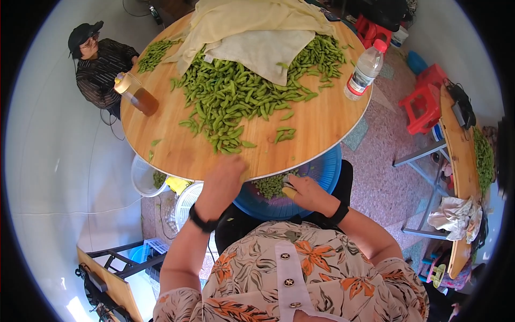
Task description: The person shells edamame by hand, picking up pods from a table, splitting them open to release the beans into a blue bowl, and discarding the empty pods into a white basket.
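Note:
A pile of green soybean pods (230, 96) covers the middle of the round wooden table (171, 142). My left hand (224, 170) is at the table's near edge, just below the closest pods. Its fingers are curled, and whatever they hold is hidden. Over a blue plastic basket (328, 169) in my lap is my right hand (312, 194), its thumb and fingers drawn together. A small greyish piece and a yellowish covering show at its fingertips; I cannot make out what it grips. Shelled green beans (268, 186) lie in the basket, partly under the table edge.
Pale cloths (257, 48) drape over the pile. A bottle of brown drink (138, 96) stands left, a clear red-capped bottle (365, 72) right. White baskets (188, 204) sit below left. Another person (99, 70) is at the far left. Red stools (421, 102) stand right.

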Action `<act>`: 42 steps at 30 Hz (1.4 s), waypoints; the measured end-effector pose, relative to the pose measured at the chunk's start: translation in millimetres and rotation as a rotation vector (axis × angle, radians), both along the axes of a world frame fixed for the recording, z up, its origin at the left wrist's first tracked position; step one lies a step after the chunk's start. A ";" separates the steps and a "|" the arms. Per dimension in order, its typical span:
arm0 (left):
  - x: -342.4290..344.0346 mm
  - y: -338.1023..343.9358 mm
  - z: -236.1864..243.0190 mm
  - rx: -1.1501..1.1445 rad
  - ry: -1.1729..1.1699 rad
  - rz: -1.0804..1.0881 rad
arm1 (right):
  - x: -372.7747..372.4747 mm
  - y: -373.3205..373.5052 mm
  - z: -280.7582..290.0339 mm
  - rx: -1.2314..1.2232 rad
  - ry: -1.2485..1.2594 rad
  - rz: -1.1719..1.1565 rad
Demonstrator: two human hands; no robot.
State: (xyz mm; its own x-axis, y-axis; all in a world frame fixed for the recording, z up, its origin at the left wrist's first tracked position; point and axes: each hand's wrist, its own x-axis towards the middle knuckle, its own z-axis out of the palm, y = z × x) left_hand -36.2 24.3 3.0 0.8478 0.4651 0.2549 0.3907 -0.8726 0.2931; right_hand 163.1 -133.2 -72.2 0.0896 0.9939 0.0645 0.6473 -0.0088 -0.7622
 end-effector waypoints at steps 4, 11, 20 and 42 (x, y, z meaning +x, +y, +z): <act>40.9 41.8 -15.6 0.127 -0.049 -0.087 | -1.1 9.1 22.5 -0.026 0.225 -0.005; 53.1 10.3 -2.5 -0.870 -0.342 -0.009 | 0.7 10.4 57.8 -0.170 0.686 -0.130; 36.3 -23.9 -7.9 -1.259 -0.520 0.086 | -4.2 16.4 63.8 -0.078 0.717 -0.042; 27.4 -30.0 -6.9 -1.287 -0.497 0.064 | -9.8 13.4 68.1 0.073 0.172 -0.017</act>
State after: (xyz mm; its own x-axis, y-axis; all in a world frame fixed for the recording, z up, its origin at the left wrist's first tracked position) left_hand -8.8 -5.7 -3.8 0.7635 0.6358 -0.1136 0.0375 0.1320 0.9905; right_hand 153.3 -119.9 -4.0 0.1220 0.9854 0.1187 0.5079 0.0407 -0.8604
